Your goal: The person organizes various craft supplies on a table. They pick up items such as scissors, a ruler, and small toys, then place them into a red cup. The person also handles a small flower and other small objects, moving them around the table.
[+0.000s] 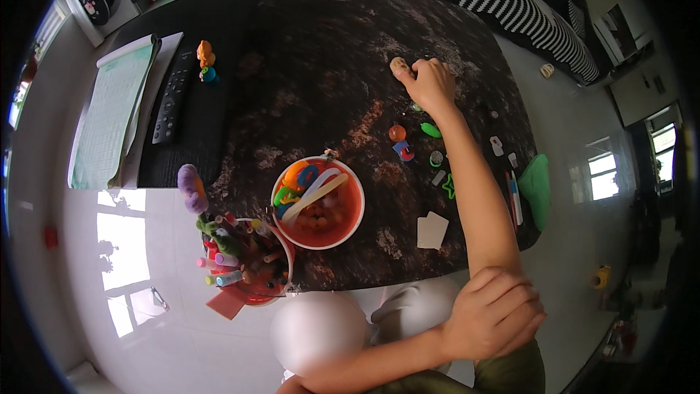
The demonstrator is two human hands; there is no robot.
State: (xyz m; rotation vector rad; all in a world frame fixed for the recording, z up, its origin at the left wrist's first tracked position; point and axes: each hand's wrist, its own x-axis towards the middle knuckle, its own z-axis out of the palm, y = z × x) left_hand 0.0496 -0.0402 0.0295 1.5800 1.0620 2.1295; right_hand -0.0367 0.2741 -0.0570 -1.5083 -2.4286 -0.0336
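At the far right part of the dark marbled table (328, 65), my right hand (433, 86) has its thumb against a small tan, brown-marked object (401, 67). The hand seems to pinch it, though its inner side is hidden. My left hand (495, 312) is wrapped around my right arm near the elbow, above my lap. Nearest my right wrist lie a small greenish item (416, 107), a green oval toy (431, 130), an orange translucent ball (397, 133) and a blue-and-red piece (403, 151).
A red bucket (356, 186) holds colourful toys. Beside it, another bucket (290, 262) holds markers. Two pale cards (433, 231), a green star (448, 186), pens (515, 200) and a green pouch (536, 191) lie rightward. A remote control (170, 103), papers (112, 115) and a figurine (206, 60) occupy the left.
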